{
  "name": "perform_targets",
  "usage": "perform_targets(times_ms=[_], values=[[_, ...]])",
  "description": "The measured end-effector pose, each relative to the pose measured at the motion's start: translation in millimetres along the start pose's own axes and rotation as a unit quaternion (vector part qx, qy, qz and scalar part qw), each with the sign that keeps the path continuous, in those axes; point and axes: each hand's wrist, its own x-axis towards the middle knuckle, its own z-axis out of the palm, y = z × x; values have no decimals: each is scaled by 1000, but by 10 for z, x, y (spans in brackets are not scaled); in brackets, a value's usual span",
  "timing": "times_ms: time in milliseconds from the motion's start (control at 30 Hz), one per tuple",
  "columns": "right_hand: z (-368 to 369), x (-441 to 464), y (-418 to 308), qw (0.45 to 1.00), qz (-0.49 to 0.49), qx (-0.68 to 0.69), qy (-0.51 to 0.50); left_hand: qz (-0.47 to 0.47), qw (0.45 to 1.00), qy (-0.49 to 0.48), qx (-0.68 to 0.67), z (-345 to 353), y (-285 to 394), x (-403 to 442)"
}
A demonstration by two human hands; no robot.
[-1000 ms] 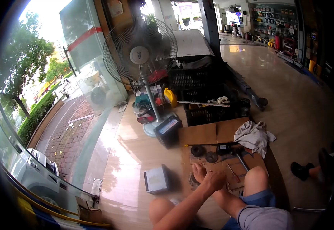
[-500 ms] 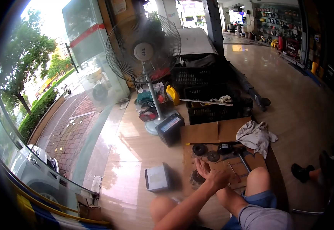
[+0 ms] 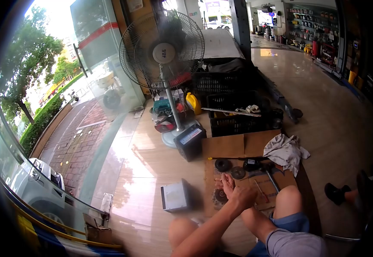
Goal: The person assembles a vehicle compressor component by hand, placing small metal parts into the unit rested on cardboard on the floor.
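My left hand [image 3: 244,197] is closed, its fingers curled and mostly hidden, lying across my right wrist or forearm. My right hand [image 3: 226,183] reaches past it, fingers apart and pointing up and left, with nothing visible in it. Just below those fingers lies a round, worn metal part [image 3: 219,196] with a dark centre. Above them rest a flat metal disc [image 3: 238,172] and a black ring-shaped part [image 3: 223,164]. A black tool with a boxy head [image 3: 251,164], a hammer [image 3: 273,180] and a red-handled screwdriver [image 3: 263,195] lie to the right.
Cardboard [image 3: 223,146] lies under the parts, with a stained rag [image 3: 284,153] on it. Black crates [image 3: 238,122], a standing fan [image 3: 164,53] and a dark battery [image 3: 190,142] stand beyond. A grey box [image 3: 175,197] is at left. Another person's shoe [image 3: 336,193] shows at right.
My right hand's fingers have curled slightly and shifted a little. My left hand has moved slightly along my right forearm. The parts and tools stay put.
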Motion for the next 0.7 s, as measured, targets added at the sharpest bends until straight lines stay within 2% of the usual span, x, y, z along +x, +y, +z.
perform_targets(times_ms=[100,200,300,333,433,533,633,700], values=[[-125,38,-171,992,73,-101,-23,-2,1000,9,-7,24,-1,8],[-97,51,-223,962,56,-268,-23,3,1000,10,-7,0,8,-7],[-4,29,-117,898,-162,-408,-9,2,1000,-4,-4,-7,23,-4],[32,-50,-166,901,-173,-398,1,-1,1000,-11,-2,-4,27,0],[-22,58,-104,871,-228,-426,-90,-2,1000,-4,2,17,28,-1],[-28,146,111,847,-297,-438,-45,-4,1000,-6,-3,-45,41,-28],[-9,106,202,919,-210,-332,15,-5,1000,-26,8,-56,47,-11],[15,59,167,990,-97,-104,0,-5,1000,-27,14,-74,53,-4]])
